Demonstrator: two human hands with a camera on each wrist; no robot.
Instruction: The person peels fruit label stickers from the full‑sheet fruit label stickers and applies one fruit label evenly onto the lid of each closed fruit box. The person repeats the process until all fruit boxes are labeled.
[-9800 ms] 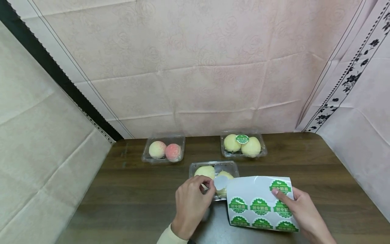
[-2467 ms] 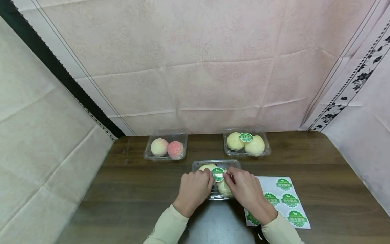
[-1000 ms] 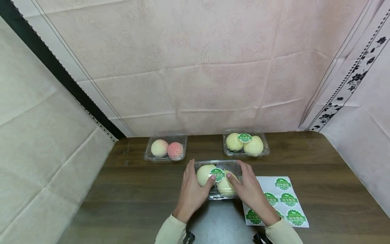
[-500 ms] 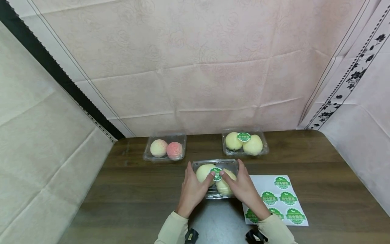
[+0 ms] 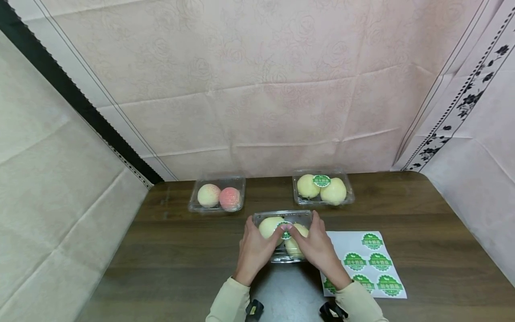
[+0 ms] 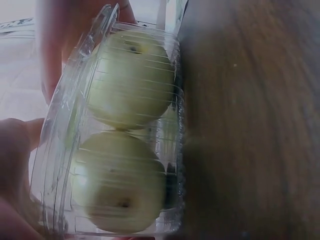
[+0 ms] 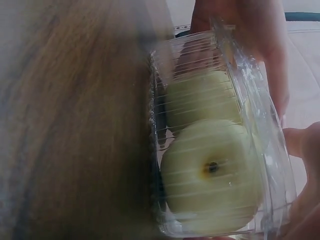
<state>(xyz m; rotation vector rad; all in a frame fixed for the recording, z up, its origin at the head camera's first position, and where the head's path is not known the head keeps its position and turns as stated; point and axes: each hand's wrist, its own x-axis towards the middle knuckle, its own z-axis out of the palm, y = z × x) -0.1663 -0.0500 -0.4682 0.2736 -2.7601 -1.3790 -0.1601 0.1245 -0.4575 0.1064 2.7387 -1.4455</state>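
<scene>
A clear plastic clamshell box (image 5: 286,259) with two pale yellow-green round fruits (image 6: 131,82) stands on the table in front of me. My left hand (image 5: 254,254) grips its left side, and my right hand (image 5: 323,251) grips its right side. Both thumbs meet on top of the lid and press on a round green-and-white sticker (image 5: 286,235), partly covering it. Through the ribbed wall in the right wrist view, a fruit (image 7: 212,185) shows its dark dimple. The lid is down in both wrist views.
A sheet of green round stickers (image 5: 368,250) lies at the right, partly under my right forearm. Behind stand a clear box (image 5: 193,206) with a cream and a pink fruit, and another box (image 5: 350,199) of pale fruits bearing a sticker. A patterned cloth (image 5: 281,112) hangs behind the table.
Earlier my left hand held a peeled sticker and my right hand the sheet. The sheet now lies on the table, the sticker is on the lid, and my thumbs have slid inward over it.
</scene>
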